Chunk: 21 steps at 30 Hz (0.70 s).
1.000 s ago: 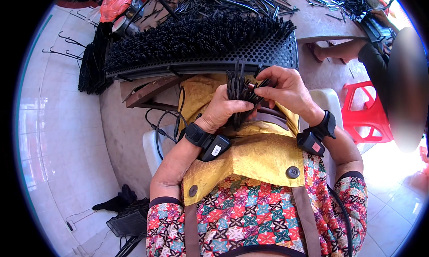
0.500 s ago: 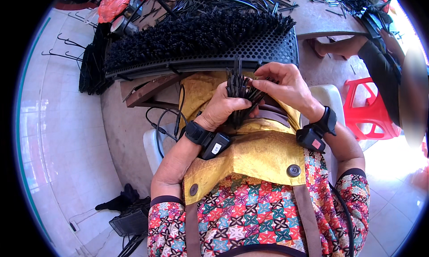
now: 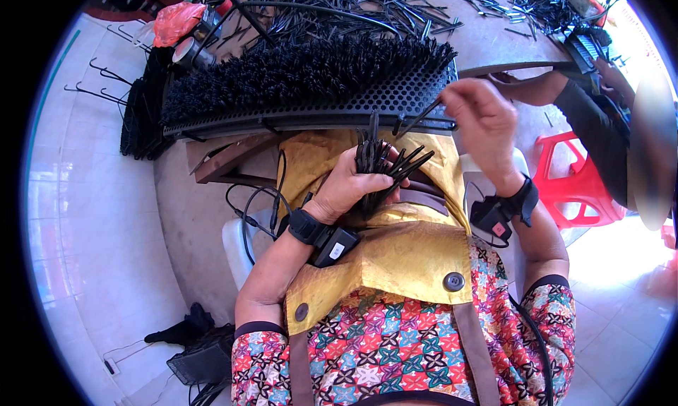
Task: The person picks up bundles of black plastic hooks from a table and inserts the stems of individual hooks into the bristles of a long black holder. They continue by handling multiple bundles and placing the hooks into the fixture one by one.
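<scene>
The person sits at a table [image 3: 505, 49] in a yellow apron [image 3: 417, 258] over a patterned shirt [image 3: 381, 335]. Their left hand [image 3: 347, 187] is curled firmly round a bundle of black sticks [image 3: 369, 159], thumb across the front, holding it above the lap just short of the table's near edge. Most of the sticks stand upright in the fist, while several fan out to the right. The right hand [image 3: 487, 120] is raised to the right of the bundle and apart from it, its fingers drawn nearly together. That hand is a little blurred, but it seems to pinch a single black stick [image 3: 421, 118] by one end, the stick slanting down and left from the fingertips, in front of the tray's edge.

The long black tray [image 3: 417, 88] sits just beyond the hands, its floor full of round holes. Short black pieces [image 3: 304, 70] stand packed upright over most of it, with bare holes showing along the near and right-hand side. Behind it, loose black strips [image 3: 339, 10] lie heaped across the table. A red plastic bag [image 3: 176, 23] rests at the far left, and a red stool [image 3: 575, 180] stands off to the right.
</scene>
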### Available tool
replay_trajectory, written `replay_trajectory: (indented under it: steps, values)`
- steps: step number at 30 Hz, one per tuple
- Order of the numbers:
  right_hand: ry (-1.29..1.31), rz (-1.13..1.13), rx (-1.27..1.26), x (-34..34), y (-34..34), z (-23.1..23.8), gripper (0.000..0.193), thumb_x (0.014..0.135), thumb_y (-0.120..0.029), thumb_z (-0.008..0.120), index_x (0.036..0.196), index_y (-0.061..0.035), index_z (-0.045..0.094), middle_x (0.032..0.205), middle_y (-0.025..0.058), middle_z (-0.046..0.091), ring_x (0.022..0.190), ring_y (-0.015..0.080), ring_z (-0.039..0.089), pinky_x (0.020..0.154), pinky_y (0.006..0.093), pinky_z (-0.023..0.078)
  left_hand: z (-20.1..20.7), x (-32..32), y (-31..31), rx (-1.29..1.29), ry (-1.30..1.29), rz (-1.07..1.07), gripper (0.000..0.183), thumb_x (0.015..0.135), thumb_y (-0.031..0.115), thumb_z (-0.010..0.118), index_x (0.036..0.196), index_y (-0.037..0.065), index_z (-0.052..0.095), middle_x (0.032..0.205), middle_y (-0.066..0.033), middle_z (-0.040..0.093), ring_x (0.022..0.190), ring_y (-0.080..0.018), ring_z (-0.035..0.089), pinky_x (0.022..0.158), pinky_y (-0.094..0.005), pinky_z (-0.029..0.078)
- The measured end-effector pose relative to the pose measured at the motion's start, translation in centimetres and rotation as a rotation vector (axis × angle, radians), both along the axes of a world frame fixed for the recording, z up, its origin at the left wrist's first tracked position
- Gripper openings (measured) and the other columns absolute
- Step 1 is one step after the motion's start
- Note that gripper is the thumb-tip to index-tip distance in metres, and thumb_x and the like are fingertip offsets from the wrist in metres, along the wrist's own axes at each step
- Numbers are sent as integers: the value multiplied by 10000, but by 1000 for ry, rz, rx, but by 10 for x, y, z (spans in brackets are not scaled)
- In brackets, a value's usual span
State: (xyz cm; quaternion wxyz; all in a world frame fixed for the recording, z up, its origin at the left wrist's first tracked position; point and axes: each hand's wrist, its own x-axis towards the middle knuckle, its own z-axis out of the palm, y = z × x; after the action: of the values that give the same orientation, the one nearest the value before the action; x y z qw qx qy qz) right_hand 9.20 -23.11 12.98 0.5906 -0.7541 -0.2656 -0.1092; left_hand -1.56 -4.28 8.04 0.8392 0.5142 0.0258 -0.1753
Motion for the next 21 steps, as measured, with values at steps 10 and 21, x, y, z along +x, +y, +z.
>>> replay_trajectory:
  steps: [10, 21]
  values:
    - [-582, -254, -159, 73, 4, -3, 81, 774, -17, 641, 843, -16, 599, 726, 121, 597, 641, 268, 593, 591, 316, 471, 2, 0, 1, -39, 32, 2, 345, 772, 6, 594, 1096, -8, 476, 885, -181, 639, 717, -215, 644, 658, -312, 531]
    - [-834, -66, -486, 84, 21, -8, 129, 739, -58, 612, 864, -50, 583, 783, 103, 560, 757, 286, 558, 660, 384, 481, 0, 1, 3, -87, 48, 4, 354, 771, 1, 593, 1100, -3, 463, 887, -190, 634, 707, -227, 643, 652, -320, 531]
